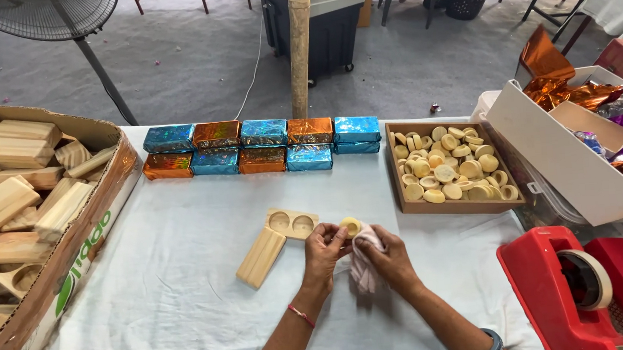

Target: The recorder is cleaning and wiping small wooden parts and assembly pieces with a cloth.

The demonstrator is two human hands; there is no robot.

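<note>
1. Far left of the frame: a cardboard box (74, 268) heaped with plain wooden blocks (2, 203).
2. Upper middle: two rows of foil-wrapped blocks (250, 146) in blue and orange, lined up on the white surface (172, 282).
3. Centre: a two-hollow wooden tray (291, 222) with its wooden lid (260, 257) touching it.
4. Just right of that, the left hand (322, 250) is pinched shut around a pale round disc (350, 226), and the right hand (385, 259) is closed on a pinkish cloth (363, 263) pressed against it (wiping, I'd say). Best to turn the disc slowly so the cloth covers every side.
5. Right: a wooden tray of discs (450, 165), then a white bin of foil sheets (569, 155), and a red tape dispenser (561, 292) at lower right.
</note>
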